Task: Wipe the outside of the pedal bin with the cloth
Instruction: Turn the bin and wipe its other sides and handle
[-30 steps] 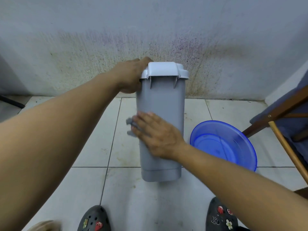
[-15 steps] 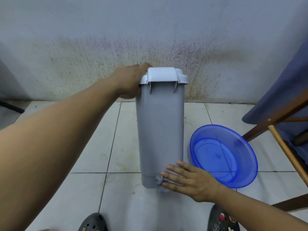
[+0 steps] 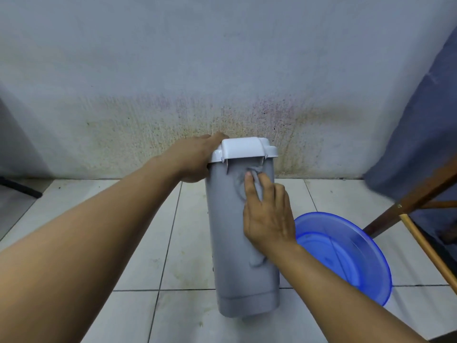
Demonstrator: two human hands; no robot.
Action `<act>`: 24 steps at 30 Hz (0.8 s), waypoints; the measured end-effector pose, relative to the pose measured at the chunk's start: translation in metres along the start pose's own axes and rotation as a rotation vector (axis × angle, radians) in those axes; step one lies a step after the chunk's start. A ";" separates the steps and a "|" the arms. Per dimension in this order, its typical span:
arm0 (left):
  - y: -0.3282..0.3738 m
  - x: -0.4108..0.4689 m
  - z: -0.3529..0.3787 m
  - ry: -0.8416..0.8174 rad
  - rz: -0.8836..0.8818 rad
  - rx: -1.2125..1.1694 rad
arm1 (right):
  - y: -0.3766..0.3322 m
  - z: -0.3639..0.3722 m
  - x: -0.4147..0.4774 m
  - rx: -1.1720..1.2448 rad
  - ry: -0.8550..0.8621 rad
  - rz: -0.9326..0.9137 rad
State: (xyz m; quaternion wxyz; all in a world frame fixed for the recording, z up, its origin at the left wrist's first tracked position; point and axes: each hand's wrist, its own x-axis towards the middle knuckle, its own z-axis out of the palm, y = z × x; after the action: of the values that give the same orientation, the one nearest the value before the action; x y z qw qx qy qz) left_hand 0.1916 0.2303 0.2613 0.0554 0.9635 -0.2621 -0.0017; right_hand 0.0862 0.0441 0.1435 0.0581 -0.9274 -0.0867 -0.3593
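While the left hand (image 3: 195, 159) clamps the bin (image 3: 230, 243) at its top and the right hand (image 3: 269, 219) presses the cloth (image 3: 240, 185) flat-fingered just below that hold, a hard stroke could shed the cloth or tip the bin.

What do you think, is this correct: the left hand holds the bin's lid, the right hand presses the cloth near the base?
Not the base: in the head view the right hand presses the cloth just under the lid.
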 end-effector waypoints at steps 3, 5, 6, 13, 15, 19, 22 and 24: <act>0.001 -0.001 0.002 0.000 -0.007 -0.010 | -0.022 -0.002 0.026 0.013 -0.005 0.059; 0.001 -0.001 0.003 0.000 -0.017 -0.008 | -0.034 -0.002 0.035 0.018 0.000 0.093; 0.001 -0.001 0.004 0.001 -0.021 -0.008 | -0.038 -0.001 0.035 0.015 0.005 0.108; 0.003 0.000 0.007 0.017 -0.029 0.000 | -0.026 0.009 -0.038 0.066 -0.039 0.040; 0.005 -0.001 0.006 0.018 -0.035 0.000 | -0.017 0.007 -0.048 0.124 -0.032 0.199; 0.008 -0.003 0.007 0.016 -0.048 -0.001 | -0.003 0.005 -0.018 0.254 0.056 0.465; 0.007 -0.003 0.008 0.015 -0.068 -0.013 | 0.002 0.007 0.011 0.342 0.068 0.527; 0.008 -0.004 0.008 0.010 -0.083 -0.023 | 0.003 0.011 0.017 0.374 0.042 0.582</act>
State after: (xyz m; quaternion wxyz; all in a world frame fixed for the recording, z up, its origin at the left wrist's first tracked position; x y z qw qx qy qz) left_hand 0.1840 0.2242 0.2540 0.0678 0.9728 -0.2216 -0.0020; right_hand 0.1064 0.0448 0.1460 0.3290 -0.8788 0.1183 -0.3248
